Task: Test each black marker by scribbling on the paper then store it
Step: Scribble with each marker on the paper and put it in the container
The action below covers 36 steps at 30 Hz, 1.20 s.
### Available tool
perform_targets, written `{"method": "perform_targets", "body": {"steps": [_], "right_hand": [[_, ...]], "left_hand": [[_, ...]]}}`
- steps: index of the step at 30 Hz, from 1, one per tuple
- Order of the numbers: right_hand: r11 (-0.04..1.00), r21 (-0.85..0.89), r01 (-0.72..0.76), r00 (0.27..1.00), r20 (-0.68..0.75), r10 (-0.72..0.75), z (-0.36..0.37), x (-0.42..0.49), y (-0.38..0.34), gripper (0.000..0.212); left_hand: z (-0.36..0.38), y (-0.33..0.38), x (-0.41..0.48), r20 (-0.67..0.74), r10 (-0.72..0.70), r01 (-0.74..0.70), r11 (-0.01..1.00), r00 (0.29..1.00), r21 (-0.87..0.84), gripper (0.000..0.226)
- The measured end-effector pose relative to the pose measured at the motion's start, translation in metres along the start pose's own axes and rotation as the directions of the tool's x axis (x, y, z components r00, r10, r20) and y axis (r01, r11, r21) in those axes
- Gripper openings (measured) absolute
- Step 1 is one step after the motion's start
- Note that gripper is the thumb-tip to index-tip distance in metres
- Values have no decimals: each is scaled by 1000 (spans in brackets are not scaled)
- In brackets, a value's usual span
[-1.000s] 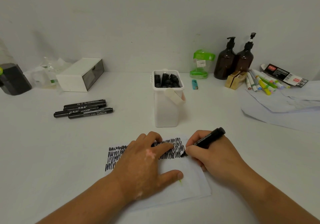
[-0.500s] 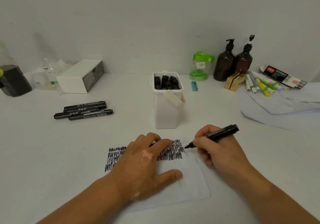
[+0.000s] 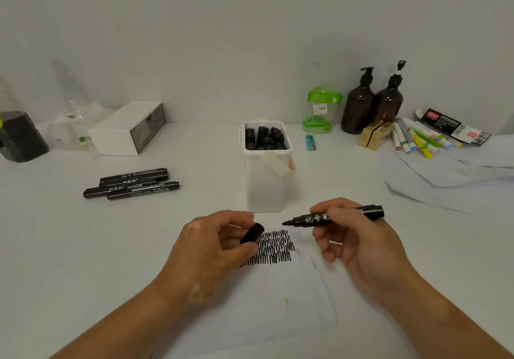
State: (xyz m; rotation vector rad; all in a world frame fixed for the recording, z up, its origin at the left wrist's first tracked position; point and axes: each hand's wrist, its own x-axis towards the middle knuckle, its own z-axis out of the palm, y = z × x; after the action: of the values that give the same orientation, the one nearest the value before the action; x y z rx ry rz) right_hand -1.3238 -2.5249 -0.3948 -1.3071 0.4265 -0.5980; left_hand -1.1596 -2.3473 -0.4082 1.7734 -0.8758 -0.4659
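Two hands above the paper (image 3: pixel 292 297): R hand (image 3: pixel 358 242) grips the uncapped marker (image 3: pixel 314 217), long axis approx. level, nib pointing left at the cap (image 3: pixel 252 233), pinched in L hand (image 3: pixel 211 247), just apart. Capping prob. next.

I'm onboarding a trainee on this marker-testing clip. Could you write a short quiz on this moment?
1. Multiple choice: what does the left hand pinch? A) a black marker cap B) a blue lighter C) nothing
2. True or false: the tall white plastic tub holds no markers.
3. Fill in: the right hand grips an uncapped black marker whose tip points toward the ___ hand.

Key: 1 A; 2 false, black markers stand inside it; 3 left.
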Motion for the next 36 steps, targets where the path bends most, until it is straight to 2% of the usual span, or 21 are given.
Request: {"method": "perform_targets", "body": {"steps": [3, 8, 11, 17, 20, 23, 27, 32, 36], "right_hand": [[998, 66, -7, 1000, -17, 9, 3, -1, -4, 11], [998, -28, 62, 998, -29, -63, 7, -4, -9, 9], [996, -59, 72, 997, 2, -72, 8, -6, -9, 23], [982, -183, 46, 991, 130, -22, 12, -11, -10, 27], [966, -259, 14, 990, 141, 23, 12, -12, -12, 30], [942, -334, 31, 987, 158, 23, 15, -14, -10, 22], [909, -398, 120, 986, 152, -64, 24, -19, -8, 12], [863, -462, 206, 978, 86, -188, 33, -22, -7, 8], [849, -481, 219, 974, 64, -215, 38, -24, -8, 9]], "left_hand": [[-1, 2, 0, 30, 31, -31, 999, 999, -18, 27], [-1, 5, -1, 106, 93, -83, 992, 990, -91, 26], [0, 4, -2, 135, 126, -112, 988, 983, -108, 23], [-2, 0, 0, 186, 207, -201, 978, 961, -49, 22], [-1, -2, -1, 215, 221, -183, 966, 951, -182, 24], [1, -2, -1, 220, 199, -130, 947, 955, -293, 28], [5, -1, -4, 280, 201, -91, 928, 939, -361, 29], [11, 4, -8, 258, 214, -78, 889, 942, -452, 21], [10, 10, -10, 248, 236, -109, 893, 940, -437, 20]]}}
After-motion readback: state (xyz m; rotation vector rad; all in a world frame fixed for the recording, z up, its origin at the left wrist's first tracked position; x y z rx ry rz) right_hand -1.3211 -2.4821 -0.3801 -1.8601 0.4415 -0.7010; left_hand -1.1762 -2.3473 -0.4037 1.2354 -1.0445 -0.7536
